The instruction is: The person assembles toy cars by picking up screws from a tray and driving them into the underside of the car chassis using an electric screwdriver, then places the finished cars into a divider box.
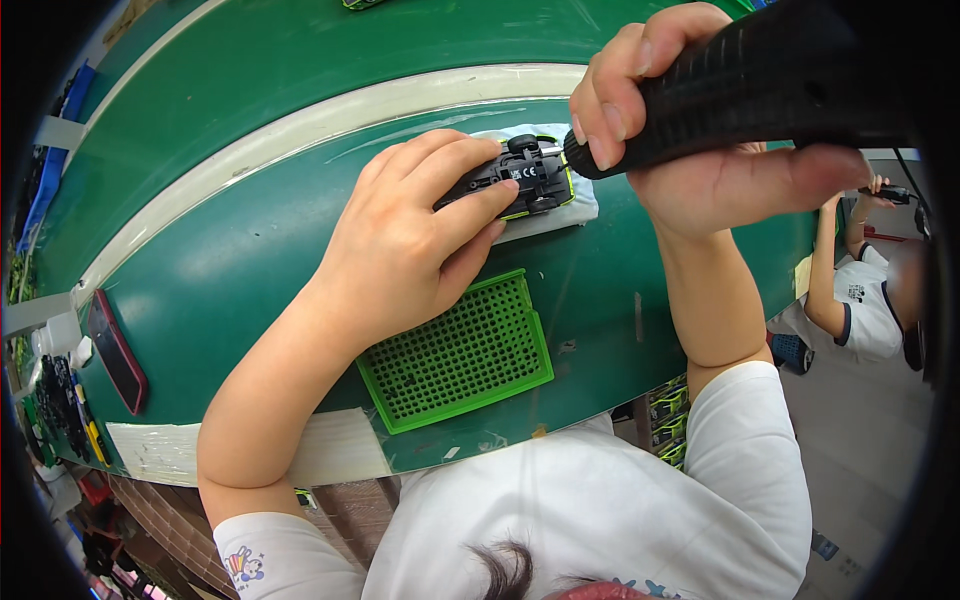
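Observation:
A toy car (527,172) with a black underside and yellow-green edges lies wheels up on a pale blue cloth pad (577,208). My left hand (420,215) presses it down, fingers closed over its near-left part and hiding much of it. In my right hand (690,150) is a black electric screwdriver (740,85), gripped around its body. Its narrow tip meets the car's underside at the right end; whether it sits in a screw I cannot make out.
A green perforated tray (460,350) stands on the green table (240,300) just nearer than the car. A dark red phone (117,352) lies at the left. Pale rails (300,124) cross behind the pad. At the right another person (865,305) holds a dark tool.

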### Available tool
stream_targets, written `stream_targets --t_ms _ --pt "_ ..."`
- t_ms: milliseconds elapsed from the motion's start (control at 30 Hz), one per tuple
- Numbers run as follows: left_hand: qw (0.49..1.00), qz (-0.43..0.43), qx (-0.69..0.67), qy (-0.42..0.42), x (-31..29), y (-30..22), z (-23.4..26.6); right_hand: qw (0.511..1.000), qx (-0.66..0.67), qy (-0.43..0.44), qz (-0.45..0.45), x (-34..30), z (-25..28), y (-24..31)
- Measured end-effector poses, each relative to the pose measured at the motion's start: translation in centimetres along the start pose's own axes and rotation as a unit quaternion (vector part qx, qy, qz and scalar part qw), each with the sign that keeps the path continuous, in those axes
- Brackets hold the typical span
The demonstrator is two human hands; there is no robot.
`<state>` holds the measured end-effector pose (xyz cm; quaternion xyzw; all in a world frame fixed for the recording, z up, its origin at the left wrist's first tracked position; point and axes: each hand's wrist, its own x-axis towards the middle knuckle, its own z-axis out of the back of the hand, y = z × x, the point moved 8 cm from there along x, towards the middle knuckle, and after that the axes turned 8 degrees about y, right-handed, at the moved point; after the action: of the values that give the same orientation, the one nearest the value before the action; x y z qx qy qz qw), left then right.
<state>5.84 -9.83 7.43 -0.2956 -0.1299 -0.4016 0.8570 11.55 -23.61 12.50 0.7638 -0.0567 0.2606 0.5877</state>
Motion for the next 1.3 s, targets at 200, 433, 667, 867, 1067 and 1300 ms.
stream_targets --t_ms 200,433,667,867,1067,1300 --pt "1.000 -0.019 0.014 -0.007 0.0 -0.3 0.1 0.958 0.143 0.236 0.081 0.5 0.0 -0.4" --pt "0.999 -0.028 0.018 -0.008 -0.4 0.4 -0.2 0.863 0.409 0.248 0.161 1.8 -2.3 -0.5" --pt "1.000 -0.005 0.010 -0.017 -1.2 1.3 -0.2 0.952 0.104 0.252 0.138 -4.4 -4.7 6.5" --pt "0.999 -0.025 -0.003 -0.021 -0.4 1.0 -0.5 0.966 0.128 0.210 0.085 -6.0 -4.8 1.4" --pt "0.999 -0.027 -0.010 -0.018 -0.6 1.2 -0.4 0.964 0.118 0.224 0.075 -6.2 -5.7 0.4" --pt "0.997 -0.043 0.007 -0.059 -0.6 1.0 0.1 0.967 0.099 0.228 0.052 -6.1 -6.1 0.0"
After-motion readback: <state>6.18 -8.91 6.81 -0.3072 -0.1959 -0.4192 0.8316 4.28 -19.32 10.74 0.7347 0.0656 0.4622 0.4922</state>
